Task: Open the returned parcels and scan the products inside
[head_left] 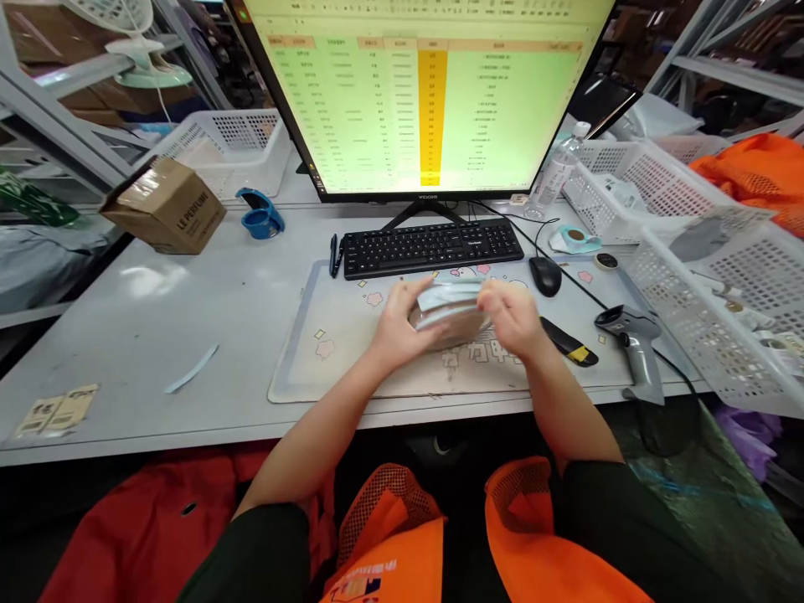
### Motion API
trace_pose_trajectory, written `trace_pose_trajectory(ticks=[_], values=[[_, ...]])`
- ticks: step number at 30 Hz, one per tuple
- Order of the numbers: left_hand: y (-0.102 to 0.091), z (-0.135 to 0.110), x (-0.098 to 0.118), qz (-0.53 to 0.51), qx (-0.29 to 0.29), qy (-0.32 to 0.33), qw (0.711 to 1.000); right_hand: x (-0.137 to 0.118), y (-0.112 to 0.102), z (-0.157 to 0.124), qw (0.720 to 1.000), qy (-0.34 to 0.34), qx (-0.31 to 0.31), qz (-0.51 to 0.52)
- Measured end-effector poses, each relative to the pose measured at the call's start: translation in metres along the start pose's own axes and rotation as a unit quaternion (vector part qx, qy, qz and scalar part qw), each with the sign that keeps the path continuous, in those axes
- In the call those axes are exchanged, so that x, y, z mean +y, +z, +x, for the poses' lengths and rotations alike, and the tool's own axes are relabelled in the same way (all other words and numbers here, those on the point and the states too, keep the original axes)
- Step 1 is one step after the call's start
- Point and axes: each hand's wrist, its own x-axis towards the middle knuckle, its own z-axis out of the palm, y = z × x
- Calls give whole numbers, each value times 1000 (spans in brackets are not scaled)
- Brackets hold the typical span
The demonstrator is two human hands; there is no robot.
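One blurred packet [455, 320], brown with pale blue bands, its long axis running left to right, ends pinched by my left hand [399, 325] and right hand [515, 318].

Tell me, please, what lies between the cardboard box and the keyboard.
In the head view, a blue plastic item and, nearer the keyboard, two dark pens.

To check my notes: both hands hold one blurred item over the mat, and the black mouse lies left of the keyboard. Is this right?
No: the head view shows the black mouse right of the keyboard. The left hand and right hand hold the blurred item over the mat.
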Motion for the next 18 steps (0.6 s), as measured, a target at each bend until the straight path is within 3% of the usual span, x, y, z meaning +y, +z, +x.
trace_pose_trajectory(ticks=[1,3,6,8,10,13,15,18], values=[[0,4,-7,-77,26,-56,995,8,-5,3,998,34,46,19],[0,13,-21,-228,72,-168,956,24,-12,10,989,99,95,65],[-2,22,-35,-377,76,-254,887,36,-6,15,974,144,48,170],[-5,25,-37,-407,55,-252,876,36,5,15,968,132,29,211],[-8,25,-37,-397,56,-225,888,32,16,14,969,122,40,211],[-13,23,-34,-325,91,-161,927,29,22,14,975,145,36,163],[-16,22,-33,-268,102,-116,951,33,18,16,970,190,-2,149],[-22,21,-31,-219,91,-71,969,45,7,19,942,252,-74,210]])
